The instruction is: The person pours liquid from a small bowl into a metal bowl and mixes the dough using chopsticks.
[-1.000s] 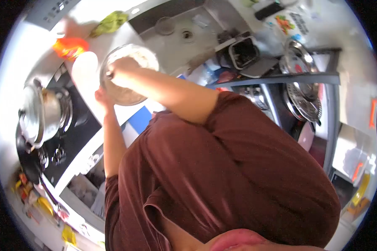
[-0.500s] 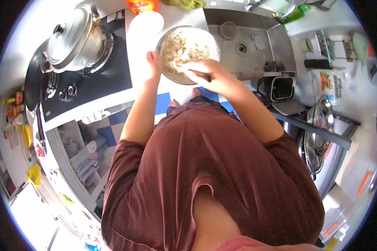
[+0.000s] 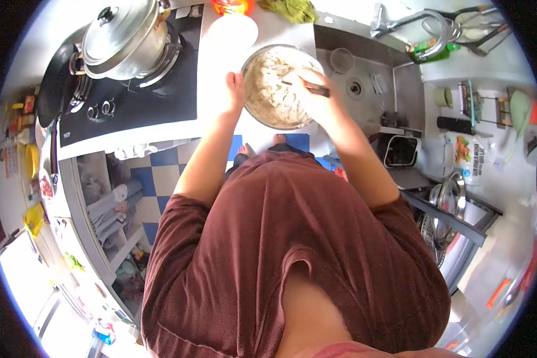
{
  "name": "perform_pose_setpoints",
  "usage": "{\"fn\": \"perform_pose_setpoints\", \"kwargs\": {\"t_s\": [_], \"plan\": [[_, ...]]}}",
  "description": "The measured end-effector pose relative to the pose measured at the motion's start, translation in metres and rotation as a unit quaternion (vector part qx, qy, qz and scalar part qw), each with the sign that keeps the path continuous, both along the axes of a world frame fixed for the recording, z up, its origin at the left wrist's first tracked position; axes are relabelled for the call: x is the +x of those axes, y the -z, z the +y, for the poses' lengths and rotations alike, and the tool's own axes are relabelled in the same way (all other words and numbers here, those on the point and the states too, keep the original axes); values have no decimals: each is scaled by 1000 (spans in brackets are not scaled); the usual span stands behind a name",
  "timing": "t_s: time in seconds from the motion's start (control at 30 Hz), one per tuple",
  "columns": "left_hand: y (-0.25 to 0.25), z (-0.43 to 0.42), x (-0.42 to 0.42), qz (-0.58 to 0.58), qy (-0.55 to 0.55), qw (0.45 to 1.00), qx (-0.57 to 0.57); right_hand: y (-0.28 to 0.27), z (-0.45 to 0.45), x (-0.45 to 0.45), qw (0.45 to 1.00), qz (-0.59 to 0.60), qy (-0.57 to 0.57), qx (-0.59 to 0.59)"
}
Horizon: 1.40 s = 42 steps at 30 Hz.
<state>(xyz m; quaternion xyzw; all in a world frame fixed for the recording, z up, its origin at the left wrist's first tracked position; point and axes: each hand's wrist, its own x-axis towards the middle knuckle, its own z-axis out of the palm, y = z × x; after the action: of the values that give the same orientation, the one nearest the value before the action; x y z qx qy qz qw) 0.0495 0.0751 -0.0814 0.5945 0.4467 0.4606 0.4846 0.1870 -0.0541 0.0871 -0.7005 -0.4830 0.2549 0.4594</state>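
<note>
Right hand [image 3: 311,80] — gripping utensil [image 3: 320,91] — has shifted rightward over bowl [image 3: 278,126].

I am in a kitchen, and to me it looks like the kitchen of a home. On my left there is a black stove [image 3: 155,107], which carries a lidded pot [image 3: 125,59] and a dark pan [image 3: 55,92]. On my right I see a metal sink [image 3: 380,56] with a drain [image 3: 354,89], and beyond it a curved tap [image 3: 394,25]. My feet [image 3: 278,138] are bare on a floor [image 3: 166,179] of blue and pale tiles [image 3: 164,157], which also suggests a home.
</note>
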Motion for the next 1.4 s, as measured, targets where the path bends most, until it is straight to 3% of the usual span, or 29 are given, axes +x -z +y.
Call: {"fn": "perform_pose_setpoints", "kwargs": {"t_s": [0.03, 0.13, 0.2, 0.37, 0.47, 0.6, 0.7, 0.73, 0.8, 0.9, 1.03, 1.1, 1.17, 1.2, 1.27, 1.4], "plan": [[-1, 0, 0, -1, -3, 1000, 0, 10, 9, -10, 997, 68, 22, 16], [-2, 1, 1, -3, -7, 1000, 0, 37, 16, -5, 996, 41, -37, -77], [-2, 0, 1, -3, -8, 1000, -3, 67, 0, 29, 981, 159, -111, -10], [-4, -2, -2, -6, -8, 1000, -5, -35, -29, 41, 990, -32, -118, -72], [-6, -3, -3, -7, -10, 1000, -9, -71, -38, 31, 977, -53, -185, -93], [-7, -4, -2, -7, -10, 1000, -13, -39, -27, 12, 941, -36, -333, -42], [-8, -3, -1, -7, -10, 1000, -16, 9, -11, 7, 959, -1, -282, -7], [-7, -3, -1, -7, -11, 1000, -17, 14, -6, 11, 969, 48, -238, -46], [-7, -4, -1, -5, -7, 1000, -19, 37, 5, 25, 970, 168, -174, -3], [-9, -2, 0, -8, -5, 1000, -20, 33, 1, 43, 993, 101, -53, -27], [-10, -2, -1, -10, -5, 1000, -23, 1, 6, 35, 990, 120, 48, -45], [-11, -2, 1, -11, -1, 1000, -27, 17, 15, 25, 998, 29, -20, 56], [-12, -1, 2, -9, 1, 1000, -28, 48, 21, 10, 983, 182, 40, -6], [-12, -1, 2, -9, 1, 1000, -30, 63, 16, 9, 963, 264, 15, -56], [-13, -2, 2, -7, 3, 999, -35, 78, 0, 13, 984, 177, -20, -12], [-13, -3, 1, -11, 10, 999, -32, 2, -21, 48, 984, 42, -122, -125]]}}
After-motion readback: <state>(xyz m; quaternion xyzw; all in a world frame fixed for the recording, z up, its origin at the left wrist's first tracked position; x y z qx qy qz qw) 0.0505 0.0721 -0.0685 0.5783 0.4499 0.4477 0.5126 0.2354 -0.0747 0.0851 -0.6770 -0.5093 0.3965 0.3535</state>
